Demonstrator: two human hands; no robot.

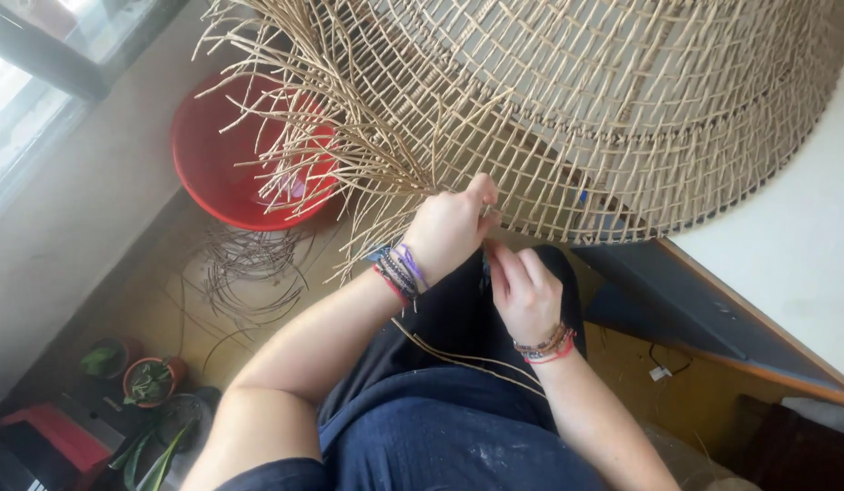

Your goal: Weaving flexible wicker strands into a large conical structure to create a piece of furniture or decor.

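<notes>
A large open-weave wicker basket [622, 100] fills the top of the view, its rim bristling with loose straw-coloured strands [294, 136] on the left. My left hand [451, 227], with several bracelets on the wrist, is closed on a strand at the lower edge of the weave. Just below it, my right hand [524, 293] pinches a thin strand close to the same edge. A long loose reed [467, 359] runs across my lap over dark trousers [440, 427].
A red plastic basin [217, 173] stands on the floor under the loose strands, with a coil of thin reeds [249, 273] beside it. Potted plants [149, 382] sit at lower left. A table's dark edge [713, 318] lies to the right.
</notes>
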